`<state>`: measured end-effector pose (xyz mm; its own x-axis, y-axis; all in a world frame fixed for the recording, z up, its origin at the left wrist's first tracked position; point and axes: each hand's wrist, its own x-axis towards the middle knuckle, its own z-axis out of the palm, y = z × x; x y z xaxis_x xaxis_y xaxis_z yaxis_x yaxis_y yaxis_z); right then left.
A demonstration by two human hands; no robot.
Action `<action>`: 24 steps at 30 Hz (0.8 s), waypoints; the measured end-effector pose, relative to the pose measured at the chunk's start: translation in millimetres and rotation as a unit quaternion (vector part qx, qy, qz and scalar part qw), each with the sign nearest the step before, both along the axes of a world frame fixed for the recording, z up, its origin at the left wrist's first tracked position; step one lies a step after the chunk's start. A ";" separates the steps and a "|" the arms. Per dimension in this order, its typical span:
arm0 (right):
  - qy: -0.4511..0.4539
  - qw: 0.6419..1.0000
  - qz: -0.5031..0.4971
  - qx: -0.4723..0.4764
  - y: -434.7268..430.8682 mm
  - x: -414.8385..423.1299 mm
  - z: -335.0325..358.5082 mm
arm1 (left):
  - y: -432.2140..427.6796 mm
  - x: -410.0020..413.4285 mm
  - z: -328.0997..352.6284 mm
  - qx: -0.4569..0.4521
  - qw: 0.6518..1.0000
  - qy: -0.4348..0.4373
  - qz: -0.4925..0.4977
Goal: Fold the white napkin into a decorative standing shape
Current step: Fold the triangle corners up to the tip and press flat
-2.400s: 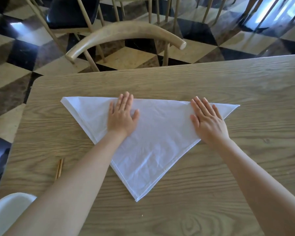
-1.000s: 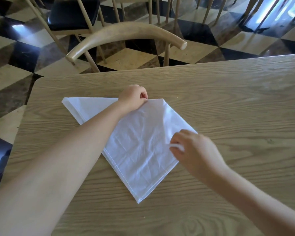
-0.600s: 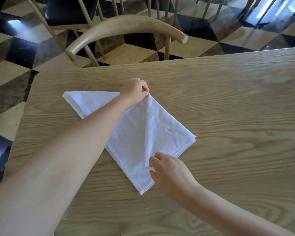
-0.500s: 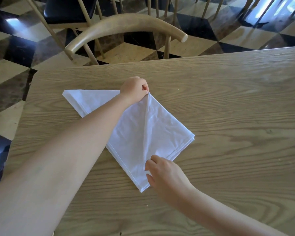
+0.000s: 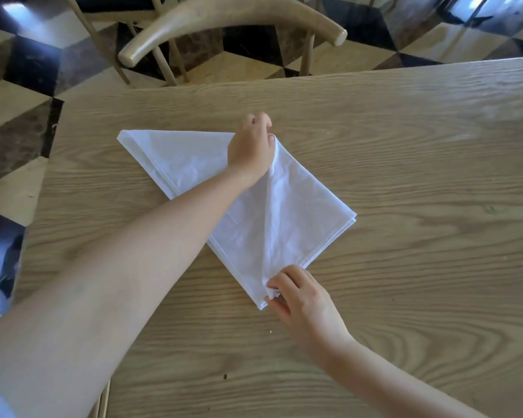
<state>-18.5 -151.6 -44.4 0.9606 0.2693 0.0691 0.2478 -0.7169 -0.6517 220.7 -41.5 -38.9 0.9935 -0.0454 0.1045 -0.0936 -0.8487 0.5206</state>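
The white napkin [image 5: 296, 218] lies flat on the wooden table [image 5: 420, 176]. Its right corner is folded down onto the near point, while its left corner still sticks out flat toward the far left. My left hand [image 5: 251, 149] presses down on the middle of the napkin's far edge, fingers curled, and my forearm crosses over the cloth's left half. My right hand [image 5: 299, 300] pinches the folded-over tip against the near point of the napkin.
A wooden chair [image 5: 230, 22] with a curved backrest stands just beyond the table's far edge. Black and cream checkered floor [image 5: 21, 95] lies to the left of the table's edge. A pair of thin wooden sticks [image 5: 101, 402] peeks out under my left arm.
The napkin was a flat triangle under both palms. My right hand took the right corner and carried it down to the near point, while my left hand closed on the far edge's middle.
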 end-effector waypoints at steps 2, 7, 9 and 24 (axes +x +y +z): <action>-0.010 1.000 0.004 0.000 0.1 -2.4 -1.2 | -4.3 -10.3 -1.9 -0.019 1.000 -0.005 0.011; -0.040 0.999 0.004 0.001 -0.7 -9.0 -3.5 | -7.9 -23.1 1.7 -0.056 0.998 0.022 0.012; -0.056 0.998 0.000 0.001 -0.7 -10.0 -2.9 | -8.0 -22.3 4.1 -0.068 0.996 0.056 0.015; -0.155 0.976 0.043 -0.146 4.5 -15.1 -7.6 | -1.8 -49.8 6.5 -0.128 0.990 0.056 0.033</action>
<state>-33.6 -147.1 -52.0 0.8789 0.3989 0.2615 0.4676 -0.8287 -0.3074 170.9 -43.3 -32.4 0.9994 0.0339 -0.0069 0.0284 -0.6895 0.7237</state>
